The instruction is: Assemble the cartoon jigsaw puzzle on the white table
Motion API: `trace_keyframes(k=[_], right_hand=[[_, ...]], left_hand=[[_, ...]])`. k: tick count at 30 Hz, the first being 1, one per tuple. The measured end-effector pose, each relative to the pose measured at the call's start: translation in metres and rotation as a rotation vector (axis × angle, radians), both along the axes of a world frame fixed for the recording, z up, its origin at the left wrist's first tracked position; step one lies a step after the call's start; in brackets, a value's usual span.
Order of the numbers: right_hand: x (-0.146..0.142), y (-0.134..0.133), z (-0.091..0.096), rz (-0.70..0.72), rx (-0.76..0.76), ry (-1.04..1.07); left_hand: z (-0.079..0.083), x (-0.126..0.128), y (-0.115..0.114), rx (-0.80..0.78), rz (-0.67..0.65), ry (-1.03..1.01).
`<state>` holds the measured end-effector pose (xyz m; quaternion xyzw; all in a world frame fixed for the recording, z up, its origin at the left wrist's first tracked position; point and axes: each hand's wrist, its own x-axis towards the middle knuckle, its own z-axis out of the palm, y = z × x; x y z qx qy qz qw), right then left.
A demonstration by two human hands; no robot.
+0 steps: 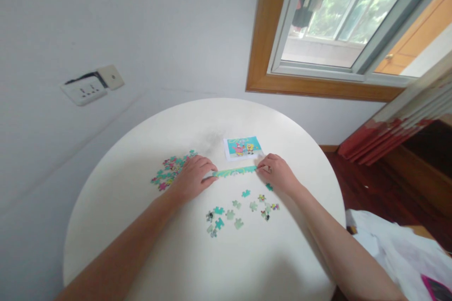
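Note:
A joined strip of jigsaw puzzle pieces (236, 172), teal and pale green, lies crosswise on the white round table (169, 254). My left hand (192, 178) grips its left end between thumb and fingers. At the right end, my right hand (278, 174) has its fingertips closed on the strip. Just behind it lies a reference picture (244, 147) with two cartoon figures. A heap of loose puzzle pieces (165, 174) is partly hidden by my left hand. Several single pieces (230, 215) are scattered nearer to me, and a teal piece (269, 186) sits beside my right wrist.
A white wall (158, 23) with a socket (84, 89) rises behind the table. To the right are a wood-framed window (268, 75) and a red and white curtain (374, 138). White fabric or plastic (395, 249) lies beside the table's right edge.

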<state>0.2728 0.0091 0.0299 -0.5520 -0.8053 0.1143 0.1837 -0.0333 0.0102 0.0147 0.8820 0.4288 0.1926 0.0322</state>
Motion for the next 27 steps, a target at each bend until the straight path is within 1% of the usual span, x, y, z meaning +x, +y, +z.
trace_keyframes(k=[4,9,12,19,23,27], right_hand=[[0.004,0.000,0.000,0.008,0.018,0.024],[0.012,0.004,-0.001,-0.020,0.077,0.063],[0.015,0.006,0.000,-0.024,0.105,0.087],[0.015,0.008,0.001,0.008,0.126,0.092],[0.016,0.008,0.001,0.022,0.131,0.096],[0.019,0.010,0.002,0.005,0.135,0.080]], left_hand=[[0.002,0.000,-0.002,0.018,-0.008,0.016],[0.009,0.003,-0.006,0.068,0.016,-0.054],[0.011,0.005,-0.007,0.087,0.005,-0.068],[0.009,0.009,-0.008,0.078,-0.074,-0.083],[0.008,0.009,-0.007,0.056,-0.091,-0.102],[0.006,0.009,-0.006,0.037,-0.097,-0.107]])
